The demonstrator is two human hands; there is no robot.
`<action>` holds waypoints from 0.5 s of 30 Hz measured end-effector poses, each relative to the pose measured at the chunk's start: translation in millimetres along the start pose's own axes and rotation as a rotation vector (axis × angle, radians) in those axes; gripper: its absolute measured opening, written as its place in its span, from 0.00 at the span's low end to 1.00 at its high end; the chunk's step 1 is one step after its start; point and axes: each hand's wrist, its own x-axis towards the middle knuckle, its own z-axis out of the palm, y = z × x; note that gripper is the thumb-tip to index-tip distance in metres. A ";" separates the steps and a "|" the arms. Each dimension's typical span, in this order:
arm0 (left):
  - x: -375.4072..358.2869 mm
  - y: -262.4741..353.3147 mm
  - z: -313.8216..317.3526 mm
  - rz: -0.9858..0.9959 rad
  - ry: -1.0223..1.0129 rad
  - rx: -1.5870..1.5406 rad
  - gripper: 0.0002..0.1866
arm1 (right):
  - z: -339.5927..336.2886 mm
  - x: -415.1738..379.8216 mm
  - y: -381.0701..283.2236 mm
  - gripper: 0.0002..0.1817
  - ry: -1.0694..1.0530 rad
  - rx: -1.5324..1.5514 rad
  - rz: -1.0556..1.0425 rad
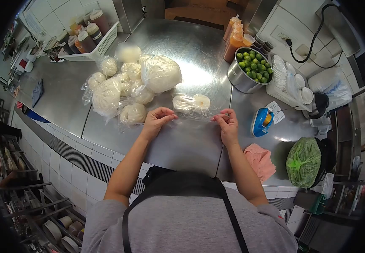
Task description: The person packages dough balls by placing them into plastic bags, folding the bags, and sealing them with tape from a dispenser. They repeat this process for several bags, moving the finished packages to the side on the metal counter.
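Note:
In front of me on the steel counter lies a clear plastic bag [196, 113] with two pale, rounded portions [185, 103] inside, perhaps noodles or dough. My left hand [156, 121] pinches the near left corner of the bag's open end between thumb and fingers. At the right corner my right hand [227, 125] pinches the same edge, so the plastic is stretched between both hands. Left of this bag is a heap of several filled clear bags with similar pale contents, among them a large bag [161, 74] and another large bag [107, 96].
A steel pot of green limes [243, 82] stands at the right beside orange sauce bottles [233, 42]. Nearer are a blue tape dispenser [259, 123], a pink cloth [259, 162] and a green bag [304, 162]. A white basket [102, 51] of bottles sits back left.

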 end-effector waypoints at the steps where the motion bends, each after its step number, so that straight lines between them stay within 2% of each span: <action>1: -0.2 2.7 4.8 0.030 0.034 -0.062 0.02 | -0.1 0.1 2.8 0.08 0.023 0.105 -0.047; 3: -1.1 1.2 6.7 0.058 0.069 -0.125 0.02 | -4.3 -1.3 4.9 0.09 -0.024 0.012 -0.053; 5: -2.0 -5.7 5.2 0.170 0.084 0.097 0.03 | -6.9 -5.4 4.5 0.09 -0.067 -0.080 -0.057; 6: -4.8 2.9 11.4 0.169 0.083 0.095 0.03 | -1.0 -8.6 -5.4 0.10 -0.077 -0.215 -0.090; 7: -9.9 21.3 22.7 0.270 0.101 0.436 0.04 | 3.1 -10.7 -14.0 0.11 -0.087 -0.348 -0.124; 8: -14.1 32.2 29.3 0.368 0.118 0.778 0.05 | 4.5 -12.2 -19.9 0.11 -0.085 -0.348 -0.122; 9: -16.7 33.4 30.2 0.366 0.117 0.779 0.05 | 5.3 -13.4 -25.0 0.12 -0.132 -0.599 -0.215; 10: -19.0 34.3 30.4 0.421 0.087 0.956 0.05 | 5.3 -13.9 -27.2 0.13 -0.179 -0.850 -0.308; 11: -20.1 34.7 30.2 0.476 0.055 1.133 0.05 | 4.5 -13.9 -27.3 0.13 -0.178 -0.849 -0.308; 13: -20.2 33.0 22.2 0.481 0.035 1.176 0.07 | 4.4 -12.8 -28.8 0.13 -0.221 -1.045 -0.450; 14: -19.3 31.7 18.2 0.485 0.015 1.219 0.09 | 5.8 -9.7 -30.8 0.13 -0.221 -1.045 -0.452; 15: -14.8 31.8 15.5 0.486 0.017 1.220 0.09 | 10.4 -4.5 -36.3 0.09 -0.242 -0.985 -0.565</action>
